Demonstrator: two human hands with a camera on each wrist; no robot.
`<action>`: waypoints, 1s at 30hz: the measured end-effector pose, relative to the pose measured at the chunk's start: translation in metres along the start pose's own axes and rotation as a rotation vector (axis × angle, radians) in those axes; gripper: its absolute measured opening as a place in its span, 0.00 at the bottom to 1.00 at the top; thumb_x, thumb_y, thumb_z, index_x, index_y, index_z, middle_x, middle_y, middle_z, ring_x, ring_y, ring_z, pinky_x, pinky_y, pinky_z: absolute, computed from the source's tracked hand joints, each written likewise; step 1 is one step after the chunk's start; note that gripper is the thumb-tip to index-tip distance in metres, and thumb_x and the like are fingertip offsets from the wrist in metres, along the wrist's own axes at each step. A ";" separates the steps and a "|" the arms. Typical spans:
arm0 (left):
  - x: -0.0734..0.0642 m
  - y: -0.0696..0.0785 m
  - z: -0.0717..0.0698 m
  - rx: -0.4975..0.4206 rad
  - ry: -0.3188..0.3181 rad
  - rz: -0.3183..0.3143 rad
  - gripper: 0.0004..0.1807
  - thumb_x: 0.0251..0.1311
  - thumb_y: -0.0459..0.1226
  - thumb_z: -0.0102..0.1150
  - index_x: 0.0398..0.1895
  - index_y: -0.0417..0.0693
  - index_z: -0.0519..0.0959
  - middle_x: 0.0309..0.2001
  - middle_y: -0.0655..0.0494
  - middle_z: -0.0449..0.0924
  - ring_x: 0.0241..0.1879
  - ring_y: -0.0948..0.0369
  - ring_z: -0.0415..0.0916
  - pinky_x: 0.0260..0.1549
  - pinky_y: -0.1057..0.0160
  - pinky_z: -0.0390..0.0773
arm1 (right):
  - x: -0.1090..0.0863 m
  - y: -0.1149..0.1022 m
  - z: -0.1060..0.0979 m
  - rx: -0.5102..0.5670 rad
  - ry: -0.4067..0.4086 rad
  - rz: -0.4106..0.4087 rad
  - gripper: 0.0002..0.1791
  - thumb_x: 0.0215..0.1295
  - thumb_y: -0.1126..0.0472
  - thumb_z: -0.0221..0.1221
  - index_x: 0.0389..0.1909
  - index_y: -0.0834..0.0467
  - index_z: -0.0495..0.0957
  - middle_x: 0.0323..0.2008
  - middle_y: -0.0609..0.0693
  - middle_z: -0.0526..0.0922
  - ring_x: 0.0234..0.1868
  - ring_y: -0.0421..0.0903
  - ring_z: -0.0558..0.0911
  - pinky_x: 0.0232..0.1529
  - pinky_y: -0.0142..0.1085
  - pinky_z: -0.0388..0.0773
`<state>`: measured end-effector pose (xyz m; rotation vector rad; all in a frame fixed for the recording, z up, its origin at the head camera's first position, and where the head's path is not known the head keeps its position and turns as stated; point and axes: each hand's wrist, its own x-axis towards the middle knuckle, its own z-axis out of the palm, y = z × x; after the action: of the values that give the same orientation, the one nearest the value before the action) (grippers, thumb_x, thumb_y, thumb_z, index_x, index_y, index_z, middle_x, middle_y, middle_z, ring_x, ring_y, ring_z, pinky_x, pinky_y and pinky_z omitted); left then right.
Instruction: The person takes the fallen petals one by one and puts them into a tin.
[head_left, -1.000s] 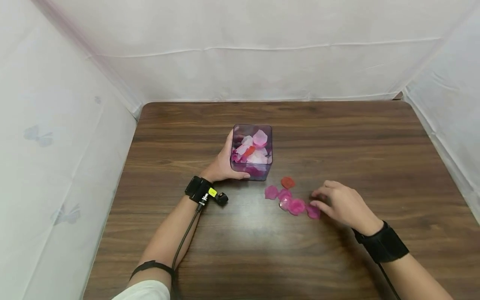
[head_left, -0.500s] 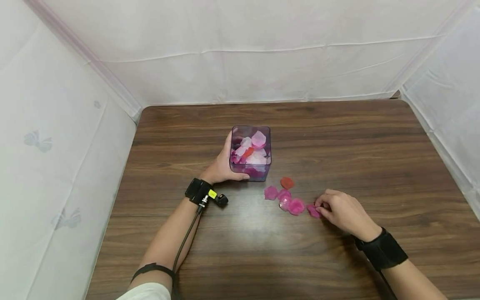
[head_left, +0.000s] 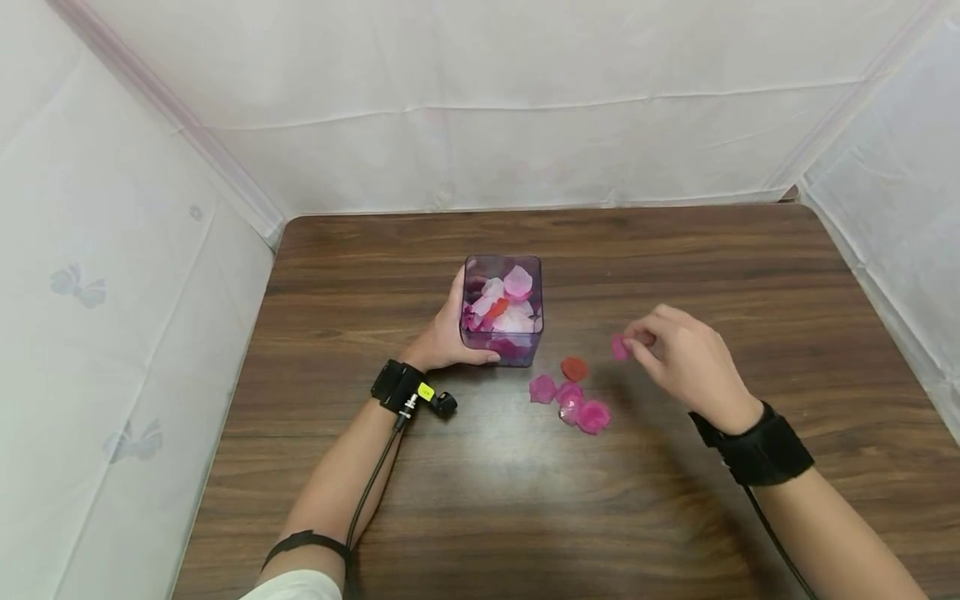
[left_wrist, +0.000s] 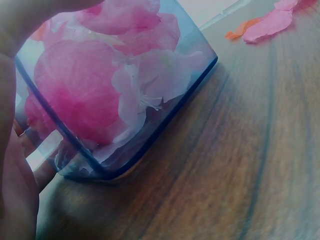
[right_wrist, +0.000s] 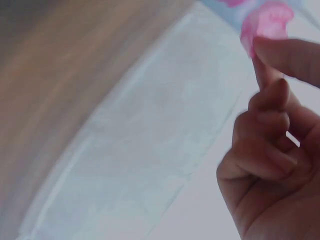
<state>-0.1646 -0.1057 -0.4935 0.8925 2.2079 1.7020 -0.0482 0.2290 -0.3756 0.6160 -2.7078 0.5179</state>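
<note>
My left hand (head_left: 450,332) grips a clear purple plastic box (head_left: 513,353), thumb along its near side and fingers behind its left wall. Inside lie artificial petals (head_left: 514,317) in pink, white and red, also seen through the wall in the left wrist view, where the box (left_wrist: 112,172) fills the upper left. To the right, above the table, my right hand (head_left: 686,358) pinches one magenta petal (head_left: 619,347) between thumb and index finger. In the right wrist view this petal (right_wrist: 270,22) shows at the fingertips, with the other fingers curled.
A red petal (head_left: 574,369) and several magenta petals (head_left: 593,417) lie on the wooden table (head_left: 480,500) between the hands, just right of the box. White cloth sheets (head_left: 525,150) hang around the table's back and sides.
My right hand has reached the rightmost magenta petal, pinched it and lifted it off the table, moving away from the person. The left hand keeps its hold on the box.
</note>
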 end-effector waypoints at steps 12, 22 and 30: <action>0.003 0.002 0.010 -0.065 -0.003 0.058 0.80 0.35 0.31 0.84 0.79 0.70 0.30 0.71 0.50 0.56 0.67 0.57 0.61 0.67 0.53 0.64 | 0.093 -0.061 0.029 0.095 -0.098 -0.011 0.04 0.62 0.63 0.68 0.34 0.60 0.86 0.28 0.49 0.77 0.28 0.45 0.74 0.29 0.37 0.74; 0.010 -0.006 0.016 -0.081 -0.024 0.074 0.77 0.38 0.44 0.85 0.79 0.75 0.30 0.70 0.52 0.61 0.64 0.57 0.68 0.64 0.56 0.69 | 0.118 -0.081 0.049 0.034 -0.267 -0.037 0.03 0.64 0.62 0.66 0.34 0.56 0.87 0.28 0.47 0.77 0.26 0.43 0.74 0.22 0.37 0.73; 0.012 -0.004 0.014 -0.054 -0.013 0.072 0.80 0.35 0.32 0.85 0.80 0.71 0.30 0.70 0.51 0.60 0.65 0.58 0.65 0.65 0.57 0.66 | 0.117 -0.081 0.046 0.026 -0.253 -0.039 0.02 0.64 0.61 0.67 0.33 0.56 0.87 0.29 0.47 0.78 0.26 0.43 0.75 0.22 0.37 0.74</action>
<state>-0.1679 -0.0880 -0.4996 0.9777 2.1355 1.7736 -0.1209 0.1011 -0.3506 0.7881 -2.9215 0.4962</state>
